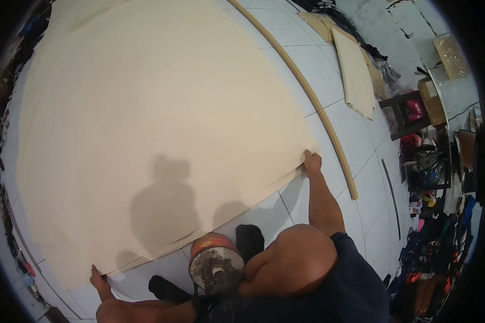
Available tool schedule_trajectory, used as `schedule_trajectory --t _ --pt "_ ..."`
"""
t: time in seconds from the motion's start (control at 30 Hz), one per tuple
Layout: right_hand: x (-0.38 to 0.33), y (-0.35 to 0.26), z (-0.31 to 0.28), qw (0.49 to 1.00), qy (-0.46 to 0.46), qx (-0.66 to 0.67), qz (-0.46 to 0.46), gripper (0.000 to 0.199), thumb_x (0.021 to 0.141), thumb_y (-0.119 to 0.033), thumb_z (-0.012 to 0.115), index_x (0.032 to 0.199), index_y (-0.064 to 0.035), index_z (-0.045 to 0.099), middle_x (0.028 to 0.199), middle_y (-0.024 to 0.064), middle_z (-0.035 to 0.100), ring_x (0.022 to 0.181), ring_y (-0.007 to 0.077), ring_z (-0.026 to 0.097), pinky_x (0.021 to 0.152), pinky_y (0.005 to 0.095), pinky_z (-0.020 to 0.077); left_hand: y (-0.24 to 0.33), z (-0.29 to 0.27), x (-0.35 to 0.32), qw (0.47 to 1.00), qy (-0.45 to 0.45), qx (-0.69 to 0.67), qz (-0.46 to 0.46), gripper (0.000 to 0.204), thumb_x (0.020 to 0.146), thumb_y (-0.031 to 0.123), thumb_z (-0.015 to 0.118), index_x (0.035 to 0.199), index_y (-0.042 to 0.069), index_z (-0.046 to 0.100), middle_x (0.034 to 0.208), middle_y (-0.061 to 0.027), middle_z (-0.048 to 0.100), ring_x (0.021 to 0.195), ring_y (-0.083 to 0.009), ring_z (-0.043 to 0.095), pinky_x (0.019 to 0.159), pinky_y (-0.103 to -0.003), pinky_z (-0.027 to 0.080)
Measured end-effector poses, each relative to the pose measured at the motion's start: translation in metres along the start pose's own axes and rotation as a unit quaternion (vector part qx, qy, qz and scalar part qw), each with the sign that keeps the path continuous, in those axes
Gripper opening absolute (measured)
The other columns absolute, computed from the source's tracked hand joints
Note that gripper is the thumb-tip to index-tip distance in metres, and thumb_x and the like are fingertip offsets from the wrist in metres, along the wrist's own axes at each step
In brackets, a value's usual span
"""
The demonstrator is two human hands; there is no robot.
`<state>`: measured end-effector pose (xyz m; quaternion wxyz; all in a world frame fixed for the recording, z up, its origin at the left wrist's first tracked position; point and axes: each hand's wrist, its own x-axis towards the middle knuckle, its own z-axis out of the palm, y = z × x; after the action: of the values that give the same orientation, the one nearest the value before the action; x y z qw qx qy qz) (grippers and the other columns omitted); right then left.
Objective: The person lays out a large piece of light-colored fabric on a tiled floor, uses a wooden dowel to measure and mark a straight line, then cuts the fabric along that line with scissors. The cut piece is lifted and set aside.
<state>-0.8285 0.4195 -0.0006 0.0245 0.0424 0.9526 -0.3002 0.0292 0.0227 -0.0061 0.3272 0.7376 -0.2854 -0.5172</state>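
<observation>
A very large beige fabric sheet [145, 107] lies spread flat over the white tiled floor [328, 48]. My right hand [311, 161] grips the sheet's near right corner with the arm stretched forward. My left hand [96, 277] holds the near left corner, low at the lower left of the view. The near edge of the sheet runs in a line between the two hands. My knee and my feet in black socks [249, 239] are just behind that edge.
A round red-rimmed drum [215, 264] with a grey dusty top stands between my legs. A long wooden stick [307, 91] lies along the sheet's right side. Folded beige fabric [355, 70], a black stool [407, 113], a cardboard box [431, 99] and clutter line the right.
</observation>
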Motion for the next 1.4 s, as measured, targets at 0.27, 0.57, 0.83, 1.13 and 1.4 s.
schedule_trajectory --t 0.27,0.57,0.83,1.13,1.4 --pt "-0.009 0.008 0.000 0.992 -0.061 0.072 0.082 0.040 0.081 -0.030 0.060 0.086 0.0096 0.063 0.086 0.0218 0.066 0.079 0.0305 0.063 0.073 0.0418 0.0480 0.008 -0.008 -0.002 1.000 0.026 -0.010 -0.004 0.042 0.090 0.031 0.065 0.112 -0.004 0.059 0.105 -0.0118 0.065 0.091 -0.0241 0.064 0.076 -0.039 0.053" --pt "-0.022 -0.003 0.013 0.987 -0.001 0.119 0.107 0.040 0.083 -0.028 0.058 0.090 0.0110 0.064 0.090 0.0253 0.066 0.082 0.0337 0.064 0.076 0.0425 0.0485 0.009 -0.021 0.002 0.998 -0.035 -0.043 -0.002 0.038 0.091 0.028 0.063 0.113 -0.003 0.059 0.108 -0.0117 0.064 0.097 -0.0248 0.063 0.083 -0.040 0.052" --pt "-0.007 0.012 0.015 0.993 0.012 0.009 0.118 0.047 0.087 -0.034 0.061 0.088 0.0132 0.064 0.087 0.0252 0.068 0.079 0.0355 0.066 0.073 0.0435 0.0511 0.007 -0.013 0.000 0.999 0.040 -0.023 0.001 0.040 0.090 0.031 0.063 0.110 -0.004 0.061 0.105 -0.0125 0.065 0.093 -0.0241 0.064 0.077 -0.040 0.052" --pt "-0.014 0.015 -0.017 0.954 -0.093 0.181 0.222 0.043 0.090 -0.032 0.061 0.092 0.0111 0.064 0.083 0.0176 0.067 0.066 0.0277 0.063 0.059 0.0395 0.0497 -0.003 0.002 0.002 0.998 0.067 -0.011 0.004 0.048 0.091 0.034 0.061 0.112 -0.009 0.059 0.106 -0.0154 0.064 0.091 -0.0277 0.065 0.073 -0.041 0.055" --pt "-0.031 0.001 -0.006 0.962 -0.015 0.179 0.205 0.044 0.087 -0.029 0.060 0.100 0.0123 0.064 0.092 0.0205 0.067 0.079 0.0288 0.064 0.071 0.0413 0.0489 0.002 -0.007 0.008 0.995 0.094 0.027 -0.014 0.051 0.090 0.034 0.059 0.115 -0.011 0.056 0.110 -0.0180 0.062 0.094 -0.0308 0.065 0.074 -0.043 0.055"
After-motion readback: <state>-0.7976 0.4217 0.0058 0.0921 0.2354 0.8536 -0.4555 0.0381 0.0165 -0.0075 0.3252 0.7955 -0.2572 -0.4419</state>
